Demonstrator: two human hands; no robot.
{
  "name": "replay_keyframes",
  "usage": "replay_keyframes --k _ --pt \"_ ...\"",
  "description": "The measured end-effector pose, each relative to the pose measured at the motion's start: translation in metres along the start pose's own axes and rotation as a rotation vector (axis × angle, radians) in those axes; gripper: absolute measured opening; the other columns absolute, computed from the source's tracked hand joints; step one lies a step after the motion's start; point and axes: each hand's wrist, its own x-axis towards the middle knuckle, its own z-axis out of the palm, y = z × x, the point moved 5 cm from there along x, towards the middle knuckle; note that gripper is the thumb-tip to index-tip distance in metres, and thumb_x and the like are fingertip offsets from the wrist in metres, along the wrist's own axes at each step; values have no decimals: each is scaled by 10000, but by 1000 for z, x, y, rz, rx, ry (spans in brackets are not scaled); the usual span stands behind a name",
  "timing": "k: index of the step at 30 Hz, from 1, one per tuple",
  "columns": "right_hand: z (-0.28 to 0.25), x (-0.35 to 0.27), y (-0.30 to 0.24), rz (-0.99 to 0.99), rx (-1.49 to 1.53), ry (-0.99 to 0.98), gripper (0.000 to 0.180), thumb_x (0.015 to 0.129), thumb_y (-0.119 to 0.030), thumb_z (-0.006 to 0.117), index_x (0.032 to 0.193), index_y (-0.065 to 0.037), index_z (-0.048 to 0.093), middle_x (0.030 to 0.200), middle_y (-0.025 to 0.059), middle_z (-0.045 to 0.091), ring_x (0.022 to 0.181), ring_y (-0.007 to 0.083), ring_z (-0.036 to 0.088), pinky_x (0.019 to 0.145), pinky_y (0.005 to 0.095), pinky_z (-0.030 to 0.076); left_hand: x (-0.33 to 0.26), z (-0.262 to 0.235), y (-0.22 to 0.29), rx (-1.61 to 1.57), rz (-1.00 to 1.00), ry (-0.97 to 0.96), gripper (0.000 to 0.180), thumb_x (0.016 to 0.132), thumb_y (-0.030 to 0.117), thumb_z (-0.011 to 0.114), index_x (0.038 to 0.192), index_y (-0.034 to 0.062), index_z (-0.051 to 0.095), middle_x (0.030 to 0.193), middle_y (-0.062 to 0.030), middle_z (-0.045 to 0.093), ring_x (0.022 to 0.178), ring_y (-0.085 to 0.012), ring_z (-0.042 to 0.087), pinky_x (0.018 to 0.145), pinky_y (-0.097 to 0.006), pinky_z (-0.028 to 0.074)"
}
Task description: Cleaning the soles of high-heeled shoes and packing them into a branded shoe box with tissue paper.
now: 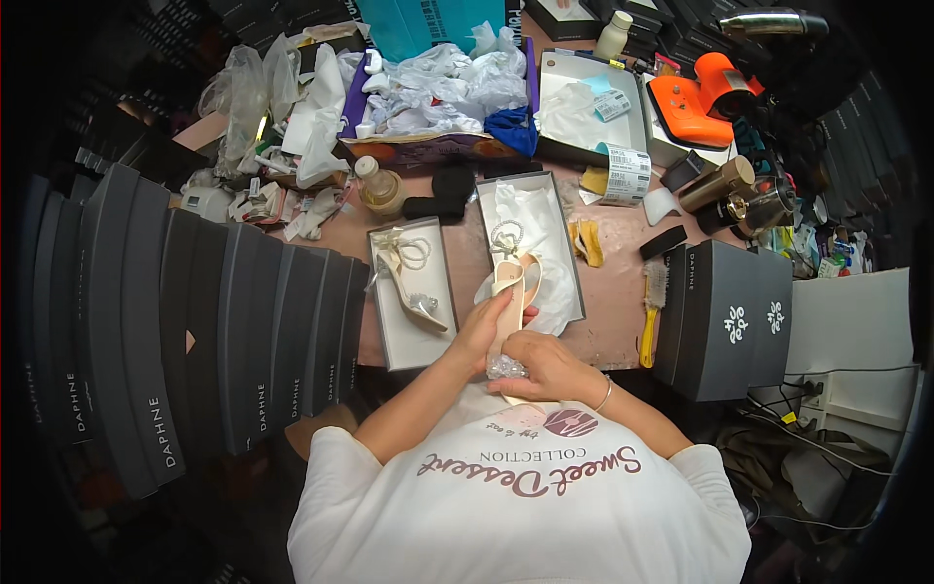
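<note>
Both hands — left, right — grip a beige shoe; its mate lies in a box at ten o'clock, dark boxes at three.

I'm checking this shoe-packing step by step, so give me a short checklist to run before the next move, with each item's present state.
1. Left hand on the beige shoe: ok, its grip is round the sole.
2. Right hand on the sparkly ornament: ok, fingers touch it.
3. Open box with white tissue free to take the shoe: ok.
4. Second shoe lying in the other open box: ok.
5. Ornament firmly fixed to the shoe: cannot tell, hands hide it.
6. Yellow brush apart from the boxes: ok.
</note>
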Motion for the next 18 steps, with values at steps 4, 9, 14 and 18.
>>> replay_keyframes --k 4,9,14,18 --pt "-22 -8 -19 -160 -155 462 566 712 -433 733 1047 -16 549 981 166 521 909 330 507 794 394 406 -1 -5 7 -57 98 -24 403 977 325 385 1101 -21 550 970 -123 619 883 -196 616 804 -318 509" --pt "-22 -25 -15 -54 -267 468 484 741 -323 724 1079 -2 591 1034 144 538 968 312 504 846 387 405 -4 -9 7 -72 135 31 434 977 339 361 1057 -44 550 933 -133 610 857 -213 619 783 -337 515" --pt "-20 -6 -6 -70 -73 395 486 764 -327 715 1089 8 581 1023 161 527 982 319 492 865 386 414 -1 -16 2 -89 82 26 432 976 340 362 1038 -43 551 924 -129 609 842 -211 619 769 -337 517" --pt "-10 -4 -6 -185 -39 390 530 749 -367 732 1079 4 546 1005 156 518 956 318 506 824 389 423 -1 -18 -2 -84 106 76 422 971 338 378 1031 -41 554 907 -126 611 824 -209 622 752 -328 519"
